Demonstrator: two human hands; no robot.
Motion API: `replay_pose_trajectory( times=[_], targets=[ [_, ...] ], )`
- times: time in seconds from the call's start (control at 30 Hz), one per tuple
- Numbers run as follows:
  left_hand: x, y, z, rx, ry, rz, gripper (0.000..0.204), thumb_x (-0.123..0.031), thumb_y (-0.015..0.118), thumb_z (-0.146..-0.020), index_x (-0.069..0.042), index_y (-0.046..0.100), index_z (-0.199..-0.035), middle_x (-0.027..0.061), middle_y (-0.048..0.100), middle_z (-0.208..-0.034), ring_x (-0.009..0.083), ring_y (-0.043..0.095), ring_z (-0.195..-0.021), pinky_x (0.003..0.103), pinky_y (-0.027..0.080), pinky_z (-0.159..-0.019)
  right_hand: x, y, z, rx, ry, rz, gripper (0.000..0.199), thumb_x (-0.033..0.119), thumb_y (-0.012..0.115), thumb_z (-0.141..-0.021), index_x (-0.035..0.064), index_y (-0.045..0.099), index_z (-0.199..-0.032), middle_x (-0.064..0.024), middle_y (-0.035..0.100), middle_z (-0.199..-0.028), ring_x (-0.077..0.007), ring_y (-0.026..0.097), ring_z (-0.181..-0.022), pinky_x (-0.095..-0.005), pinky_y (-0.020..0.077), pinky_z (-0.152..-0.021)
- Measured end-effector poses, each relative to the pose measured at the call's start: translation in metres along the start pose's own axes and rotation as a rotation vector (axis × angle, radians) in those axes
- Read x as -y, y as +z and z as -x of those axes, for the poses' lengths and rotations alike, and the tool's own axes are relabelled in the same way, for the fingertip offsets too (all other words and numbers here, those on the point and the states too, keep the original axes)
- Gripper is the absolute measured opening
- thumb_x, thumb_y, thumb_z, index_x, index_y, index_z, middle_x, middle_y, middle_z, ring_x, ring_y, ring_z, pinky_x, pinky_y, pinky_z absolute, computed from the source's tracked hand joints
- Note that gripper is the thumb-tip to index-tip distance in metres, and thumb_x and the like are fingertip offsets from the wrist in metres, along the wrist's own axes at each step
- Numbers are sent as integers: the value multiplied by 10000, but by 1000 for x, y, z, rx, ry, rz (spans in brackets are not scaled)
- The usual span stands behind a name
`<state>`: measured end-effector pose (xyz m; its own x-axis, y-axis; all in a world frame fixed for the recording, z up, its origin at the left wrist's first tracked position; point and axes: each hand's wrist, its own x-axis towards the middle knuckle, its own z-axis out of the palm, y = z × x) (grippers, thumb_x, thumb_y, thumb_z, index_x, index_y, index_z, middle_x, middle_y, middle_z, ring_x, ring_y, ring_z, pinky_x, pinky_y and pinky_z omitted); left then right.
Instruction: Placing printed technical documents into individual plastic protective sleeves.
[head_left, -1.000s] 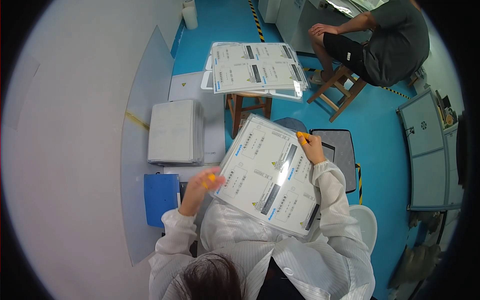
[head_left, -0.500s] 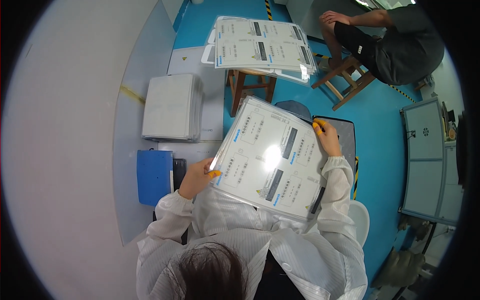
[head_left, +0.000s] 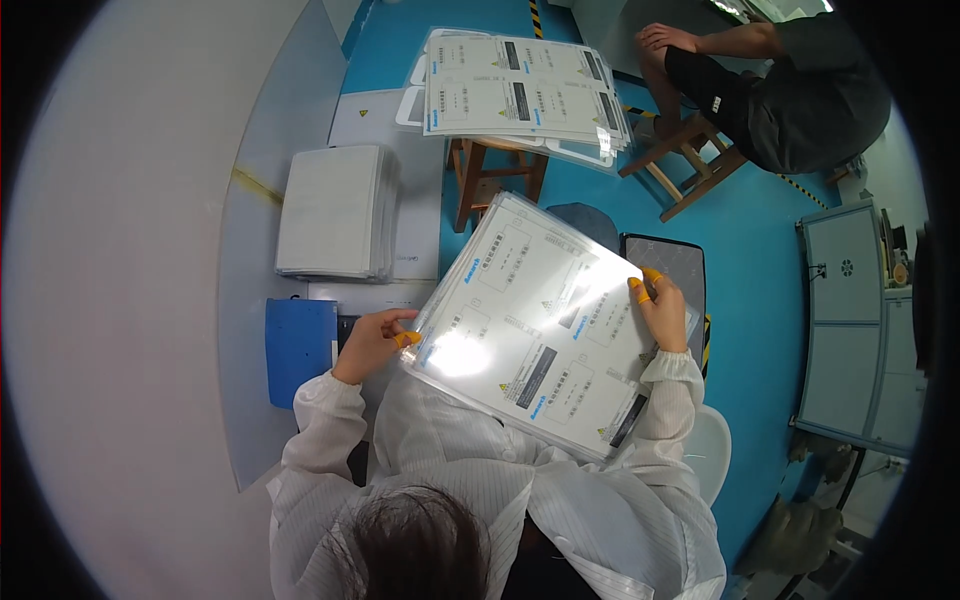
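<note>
A stack of printed label sheets, clear-edged and glossy, lies tilted across my lap. My left hand pinches the stack's left edge, a yellow finger cot on its thumb. At the right edge my right hand is closed on the sheets, with yellow cots on its thumb and a finger. How many sheets each hand grips is hidden. Bright glare covers part of the top sheet's printing. White sleeves cover both my forearms.
More printed sheets lie on a wooden stool ahead. A pile of white sheets and a blue folder are at my left. A grey padded surface is at the right. Another person sits on a wooden stool at the far right.
My right hand has slid down along the right edge, and the sheets have shifted slightly left and nearer to me. My left hand has moved left with them; the glare has moved.
</note>
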<state>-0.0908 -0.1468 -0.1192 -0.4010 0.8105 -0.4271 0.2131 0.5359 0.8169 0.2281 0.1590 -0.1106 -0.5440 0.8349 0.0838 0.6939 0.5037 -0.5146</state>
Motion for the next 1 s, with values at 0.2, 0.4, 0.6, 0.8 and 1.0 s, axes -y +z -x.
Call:
replay_pose_trajectory(
  times=[0.2, 0.4, 0.6, 0.8, 1.0],
  targets=[
    [17, 6, 3, 56, -156, 71, 500, 3, 696, -719, -45, 546, -1193, 67, 592, -898, 141, 535, -793, 229, 460, -735, 0, 17, -5, -5, -7, -59, 272, 198, 621, -790, -3, 635, -973, -163, 628, -855, -281, 618, -733, -340, 478, -651],
    [-3, 8, 13, 228, -9, 75, 802, -65, 737, -695, -43, 295, -1364, 128, 446, -1269, 238, 472, -1108, 309, 386, -948, -36, 49, -5, -7, 188, -404, 243, 144, 576, -831, -9, 626, -1013, -130, 650, -888, -188, 611, -769, -284, 467, -702],
    [8, 6, 7, 304, 110, -50, 830, -104, 764, -675, -12, 295, -1353, 172, 539, -1157, 219, 529, -1042, 292, 423, -903, -38, 51, -5, -22, 162, -363, 242, 149, 574, -843, -2, 628, -1024, -119, 653, -865, -175, 596, -779, -271, 458, -717],
    [31, 21, 1, 166, 6, 313, 492, -44, 637, -796, 16, 444, -1245, 135, 610, -1042, 160, 580, -908, 240, 450, -845, -14, 38, 0, -81, 96, -363, 225, 100, 550, -864, 2, 604, -1059, -94, 602, -1007, -169, 554, -923, -269, 434, -799],
    [32, 31, -8, 55, -95, 76, 432, 13, 597, -813, 64, 453, -1217, 129, 613, -1019, 149, 591, -927, 248, 456, -853, -24, 33, 13, -335, 44, -377, 206, 62, 533, -858, 6, 609, -1040, -87, 573, -1077, -203, 546, -997, -276, 422, -852]
  ],
)
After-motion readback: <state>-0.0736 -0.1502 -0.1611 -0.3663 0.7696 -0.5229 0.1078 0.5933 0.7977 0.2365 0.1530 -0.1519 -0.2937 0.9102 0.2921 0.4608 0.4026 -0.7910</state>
